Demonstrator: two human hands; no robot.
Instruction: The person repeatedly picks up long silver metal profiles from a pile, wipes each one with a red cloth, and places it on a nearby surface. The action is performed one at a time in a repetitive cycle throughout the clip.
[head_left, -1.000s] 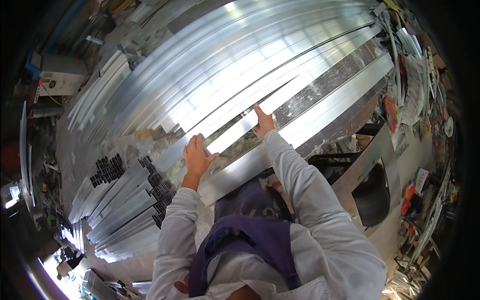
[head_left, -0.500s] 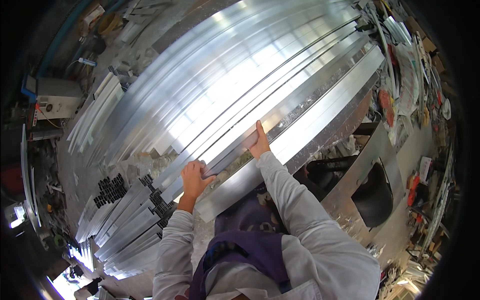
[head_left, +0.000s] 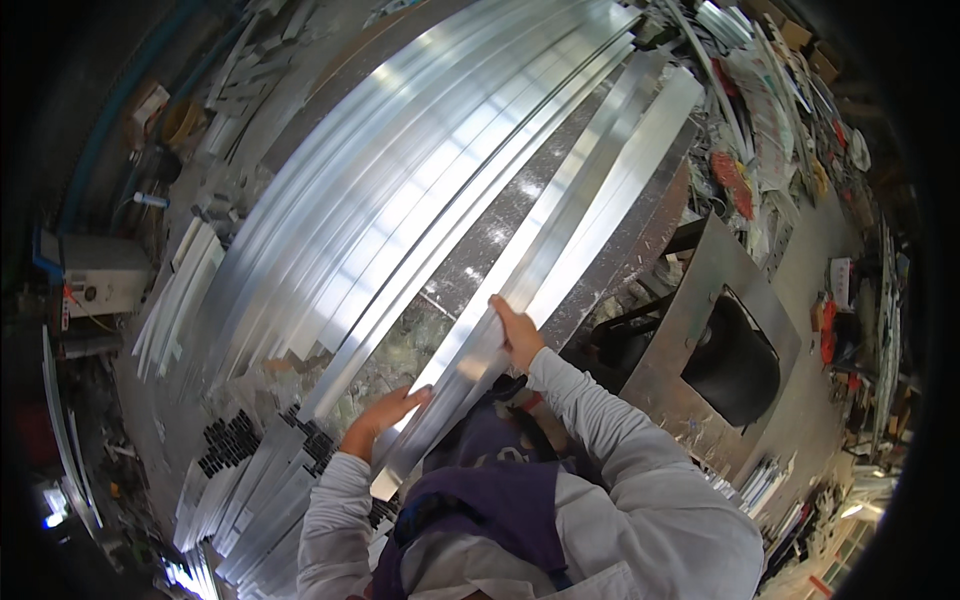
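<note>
A long silver aluminium profile [head_left: 562,215] runs from near my waist toward the far right. My left hand [head_left: 388,415] is closed on its near end, with the thumb along the upper edge and the other fingers partly hidden. Farther along, my right hand [head_left: 517,333] grips its right side, thumb on top and fingers mostly out of sight. Another wide aluminium bar [head_left: 640,160] lies just right of the held one, and the two overlap toward the near end. To the left, several long profiles [head_left: 400,190] lie side by side on the dark table [head_left: 505,205].
Stacked profiles with dark open ends [head_left: 228,445] stand at the lower left. A metal sheet stand [head_left: 655,390] with a black rounded object [head_left: 735,365] in its cut-out is right of me. A grey machine box [head_left: 105,275] sits far left. Scraps and wrapping [head_left: 760,130] clutter the far right.
Both hands have drawn the profile right and toward me, away from the row, opening a wide gap of dark table. The view has also shifted somewhat.
</note>
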